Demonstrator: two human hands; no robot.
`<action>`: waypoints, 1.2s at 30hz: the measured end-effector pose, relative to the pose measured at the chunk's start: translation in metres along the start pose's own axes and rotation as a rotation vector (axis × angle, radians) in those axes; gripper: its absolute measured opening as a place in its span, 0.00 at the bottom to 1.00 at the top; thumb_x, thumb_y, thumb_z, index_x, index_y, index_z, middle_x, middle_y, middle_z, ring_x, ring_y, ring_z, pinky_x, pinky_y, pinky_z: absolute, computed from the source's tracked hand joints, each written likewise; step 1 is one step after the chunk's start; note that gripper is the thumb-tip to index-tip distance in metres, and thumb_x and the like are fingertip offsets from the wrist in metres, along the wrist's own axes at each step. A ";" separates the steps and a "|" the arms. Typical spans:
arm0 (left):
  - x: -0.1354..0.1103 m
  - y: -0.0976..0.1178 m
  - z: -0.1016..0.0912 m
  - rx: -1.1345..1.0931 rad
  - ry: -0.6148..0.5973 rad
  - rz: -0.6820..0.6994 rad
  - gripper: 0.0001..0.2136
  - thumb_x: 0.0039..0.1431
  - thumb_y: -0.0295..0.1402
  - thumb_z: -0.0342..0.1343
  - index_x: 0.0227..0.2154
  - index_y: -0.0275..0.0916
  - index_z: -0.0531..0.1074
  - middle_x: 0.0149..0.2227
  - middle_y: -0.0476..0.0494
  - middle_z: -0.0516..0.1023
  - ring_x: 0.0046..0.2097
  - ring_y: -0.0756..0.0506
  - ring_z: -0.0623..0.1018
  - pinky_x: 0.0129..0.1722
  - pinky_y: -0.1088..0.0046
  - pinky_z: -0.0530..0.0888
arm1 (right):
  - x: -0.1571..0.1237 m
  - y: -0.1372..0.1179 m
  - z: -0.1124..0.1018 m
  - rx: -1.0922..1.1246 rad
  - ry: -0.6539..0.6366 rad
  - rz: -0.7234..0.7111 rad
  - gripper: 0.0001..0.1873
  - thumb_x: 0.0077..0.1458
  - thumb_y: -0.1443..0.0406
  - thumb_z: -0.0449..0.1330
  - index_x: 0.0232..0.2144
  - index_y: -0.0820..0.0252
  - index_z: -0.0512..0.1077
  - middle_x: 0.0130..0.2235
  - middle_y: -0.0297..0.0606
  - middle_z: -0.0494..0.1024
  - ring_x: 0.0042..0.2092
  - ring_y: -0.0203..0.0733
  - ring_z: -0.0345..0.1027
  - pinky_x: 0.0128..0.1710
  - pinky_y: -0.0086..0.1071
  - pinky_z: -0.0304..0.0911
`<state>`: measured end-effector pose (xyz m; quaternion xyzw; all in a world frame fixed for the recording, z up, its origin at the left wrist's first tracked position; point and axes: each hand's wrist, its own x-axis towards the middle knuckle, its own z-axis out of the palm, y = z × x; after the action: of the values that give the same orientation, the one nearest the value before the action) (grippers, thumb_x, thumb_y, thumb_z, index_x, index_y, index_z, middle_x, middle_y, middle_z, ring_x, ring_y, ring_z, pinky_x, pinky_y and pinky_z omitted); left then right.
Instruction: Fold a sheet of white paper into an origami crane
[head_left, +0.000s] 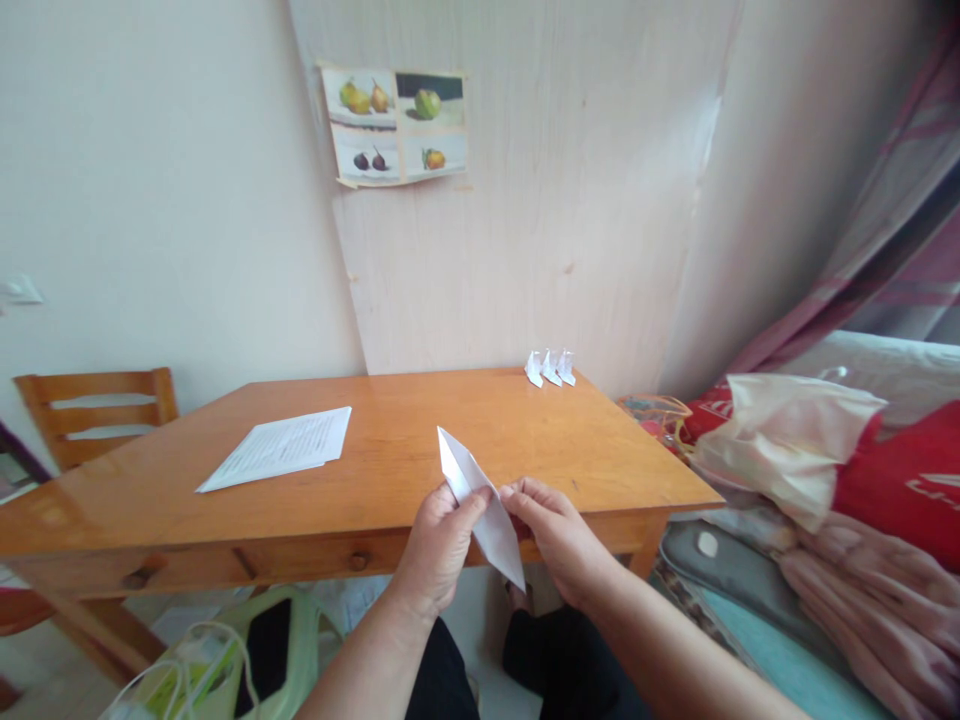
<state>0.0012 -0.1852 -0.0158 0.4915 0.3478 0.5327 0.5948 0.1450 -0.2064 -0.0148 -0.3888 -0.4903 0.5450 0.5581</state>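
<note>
A folded sheet of white paper (495,535), long and pointed at both ends, is held up tilted in front of the table's near edge. My left hand (442,540) grips it from the left, thumb pressed on its face. On the other side, my right hand (544,520) pinches the paper's right edge near the middle with thumb and fingertips. The fingers behind the paper are hidden. At the table's far right corner stand three small folded white paper figures (550,368) in a row.
A stack of printed sheets (281,447) lies on the left of the wooden table (420,405). A chair (105,400) stands at the left. Below is a pale green container (300,640) with cables and a black phone-like object. Bags and cloth (795,440) are piled at right.
</note>
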 end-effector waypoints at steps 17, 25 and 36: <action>0.000 0.003 -0.002 -0.065 -0.042 0.005 0.13 0.55 0.38 0.67 0.39 0.34 0.79 0.38 0.41 0.83 0.40 0.44 0.78 0.43 0.71 0.71 | -0.007 -0.003 0.001 0.152 -0.091 0.062 0.22 0.52 0.49 0.67 0.30 0.59 0.66 0.26 0.29 0.68 0.27 0.33 0.58 0.28 0.28 0.51; -0.001 0.006 0.000 -0.089 -0.076 -0.053 0.17 0.54 0.39 0.67 0.43 0.34 0.79 0.37 0.39 0.83 0.36 0.42 0.80 0.40 0.67 0.74 | -0.007 0.000 -0.001 0.194 -0.095 0.076 0.19 0.55 0.50 0.66 0.29 0.58 0.67 0.26 0.29 0.66 0.27 0.34 0.57 0.29 0.29 0.52; -0.001 0.006 0.001 -0.039 -0.092 -0.057 0.15 0.54 0.40 0.66 0.39 0.33 0.79 0.31 0.40 0.82 0.31 0.43 0.79 0.33 0.68 0.74 | -0.003 0.001 -0.001 0.176 -0.092 0.090 0.20 0.54 0.51 0.67 0.29 0.59 0.67 0.25 0.28 0.65 0.26 0.33 0.55 0.28 0.29 0.50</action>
<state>-0.0001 -0.1866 -0.0104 0.4937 0.3236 0.4992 0.6343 0.1464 -0.2095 -0.0166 -0.3346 -0.4476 0.6278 0.5417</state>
